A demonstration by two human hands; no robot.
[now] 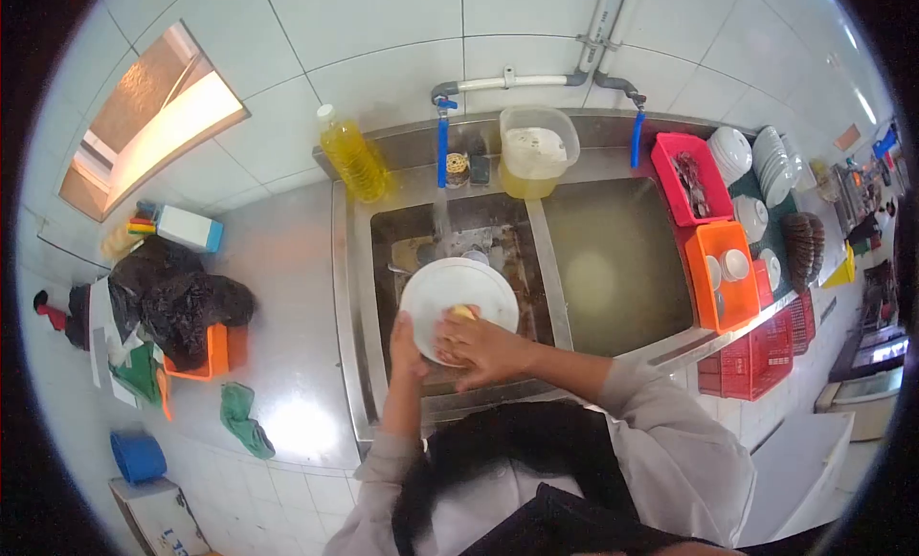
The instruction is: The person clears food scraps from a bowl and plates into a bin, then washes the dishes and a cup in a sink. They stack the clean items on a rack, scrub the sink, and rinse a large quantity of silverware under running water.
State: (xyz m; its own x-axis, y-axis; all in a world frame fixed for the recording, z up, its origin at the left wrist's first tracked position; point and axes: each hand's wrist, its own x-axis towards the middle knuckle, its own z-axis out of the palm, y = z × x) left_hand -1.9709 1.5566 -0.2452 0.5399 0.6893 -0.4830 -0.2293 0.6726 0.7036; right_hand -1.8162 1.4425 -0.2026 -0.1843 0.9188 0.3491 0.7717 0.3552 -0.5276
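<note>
A round white plate (458,286) is held over the left sink basin (525,221), its face toward me. My left hand (407,346) is closed on the plate's lower left rim. My right hand (481,347) lies over the plate's lower part, pressing a small yellow sponge (463,312) against it. Most of the sponge is hidden under the fingers. Behind the plate, water runs from a blue tap hose (442,154) into the basin. A few dishes and some cutlery show in the basin, partly covered by the plate.
Cloudy water fills the right basin (613,269). A tub of yellow liquid (536,154) and a yellow bottle (354,159) stand behind. To the right are a pink cutlery bin (675,178), an orange bin (718,302) and stacked white dishes (771,164). A green cloth (246,420) lies left.
</note>
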